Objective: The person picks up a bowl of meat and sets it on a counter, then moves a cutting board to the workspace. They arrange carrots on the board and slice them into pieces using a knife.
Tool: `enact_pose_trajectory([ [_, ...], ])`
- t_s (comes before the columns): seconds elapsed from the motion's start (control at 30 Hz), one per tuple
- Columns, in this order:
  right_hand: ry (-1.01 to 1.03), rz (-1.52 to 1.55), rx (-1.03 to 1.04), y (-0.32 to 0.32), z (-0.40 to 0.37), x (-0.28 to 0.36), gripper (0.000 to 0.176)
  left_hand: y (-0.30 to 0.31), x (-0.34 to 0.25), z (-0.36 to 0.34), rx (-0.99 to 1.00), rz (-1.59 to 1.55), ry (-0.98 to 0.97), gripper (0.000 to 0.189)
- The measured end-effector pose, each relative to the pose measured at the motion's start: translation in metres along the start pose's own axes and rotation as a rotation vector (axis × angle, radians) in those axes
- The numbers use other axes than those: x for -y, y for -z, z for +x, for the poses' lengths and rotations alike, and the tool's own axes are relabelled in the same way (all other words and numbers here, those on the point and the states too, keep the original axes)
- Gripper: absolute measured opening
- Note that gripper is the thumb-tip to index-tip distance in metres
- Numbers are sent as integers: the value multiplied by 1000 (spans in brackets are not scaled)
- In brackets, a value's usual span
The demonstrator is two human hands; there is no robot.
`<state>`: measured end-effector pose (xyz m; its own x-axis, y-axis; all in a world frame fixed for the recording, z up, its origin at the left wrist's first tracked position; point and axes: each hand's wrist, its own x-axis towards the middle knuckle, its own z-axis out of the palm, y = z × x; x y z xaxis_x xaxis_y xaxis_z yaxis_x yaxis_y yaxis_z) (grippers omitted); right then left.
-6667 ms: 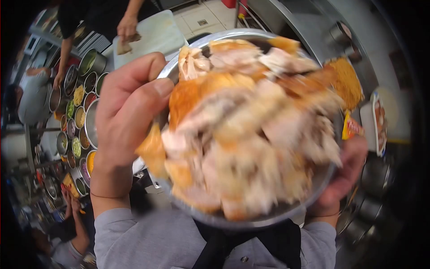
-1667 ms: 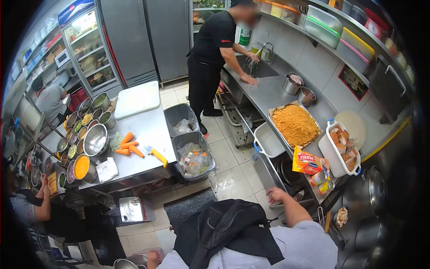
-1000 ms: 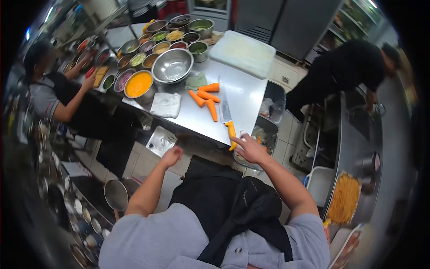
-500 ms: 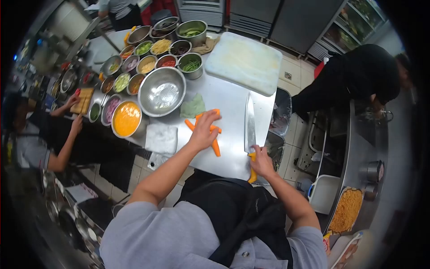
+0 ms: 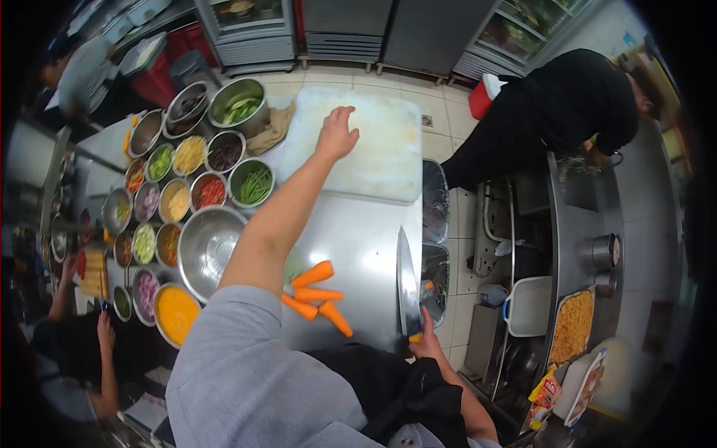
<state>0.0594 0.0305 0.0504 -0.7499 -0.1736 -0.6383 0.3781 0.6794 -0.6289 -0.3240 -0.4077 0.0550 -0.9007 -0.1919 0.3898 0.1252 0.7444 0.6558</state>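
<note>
My left arm stretches far across the steel table, and my left hand [image 5: 338, 136] is over the middle of a large white cutting board [image 5: 385, 153], its fingers loosely extended with nothing in them. At the table's right edge my right hand [image 5: 427, 340] is closed around the yellow handle of a big chef's knife [image 5: 408, 284]. Its broad blade lies along the tabletop, tip pointing away from me. Several peeled carrots [image 5: 320, 295] lie in a loose group between my arm and the knife. A green cloth [image 5: 293, 265] shows partly behind my left forearm.
A large steel bowl [image 5: 198, 257], a container of orange liquid [image 5: 177, 317] and several pots of cut vegetables fill the left. A brown cloth [image 5: 272, 131] touches the board. Bins [image 5: 435, 201] stand beyond the right edge. A person in black [image 5: 553, 112] bends over a sink; another works at left.
My left hand has left the carrots and reached forward over the cutting board. My right hand stays at the knife handle. The camera view has shifted.
</note>
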Motion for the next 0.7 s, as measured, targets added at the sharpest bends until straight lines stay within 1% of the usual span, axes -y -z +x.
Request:
enact_pose_trajectory([
  [0.03, -90, 18, 47, 9, -9, 1, 95, -12, 10, 22, 4, -21, -12, 59],
  [0.07, -178, 36, 95, 16, -15, -4, 92, -22, 19, 43, 73, 87, 20, 63],
  [0.1, -68, 186, 108, 18, -20, -22, 85, -32, 27, 61, 142, 197, 53, 68],
  [0.13, 46, 335, 122, 16, -26, -48, 79, -40, 34, 77, 144, 182, 45, 68],
  [0.2, -57, 388, 104, 16, -36, -84, 55, -50, 41, 108, 252, 384, 174, 72],
  [0.23, -66, 388, 95, 16, -41, -96, 55, -55, 45, 117, 293, 413, 204, 72],
  [0.3, -163, 94, 40, 15, -48, -111, 36, -65, 51, 127, 331, 426, 212, 71],
  [0.33, -170, 93, 36, 13, -49, -114, 36, -71, 53, 133, 357, 449, 222, 70],
  [0.37, -187, 236, -32, 9, -51, -114, 30, -77, 52, 132, 383, 538, 203, 66],
  [0.4, -209, 381, -96, 8, -57, -106, 25, -81, 52, 133, 396, 536, 206, 66],
  [0.43, -231, 387, -88, 9, -62, -101, 25, -85, 52, 129, 318, 551, 171, 63],
  [0.47, -230, 342, -118, 15, -62, -81, 24, -88, 53, 120, 248, 569, 137, 61],
  [0.5, -228, 294, -144, 22, -60, -63, 23, -92, 52, 114, 280, 576, 144, 61],
  [0.53, -260, 248, -161, 27, -59, -47, 22, -94, 52, 112, 226, 573, 117, 59],
  [0.57, -230, 208, -178, 27, -57, -47, 23, -94, 54, 108, 169, 576, 96, 58],
  [0.6, -199, 166, -191, 28, -57, -52, 24, -95, 54, 100, 174, 581, 93, 60],
  [0.7, -193, 325, -232, 26, -53, -78, 29, -97, 36, 74, 192, 577, 107, 62],
])
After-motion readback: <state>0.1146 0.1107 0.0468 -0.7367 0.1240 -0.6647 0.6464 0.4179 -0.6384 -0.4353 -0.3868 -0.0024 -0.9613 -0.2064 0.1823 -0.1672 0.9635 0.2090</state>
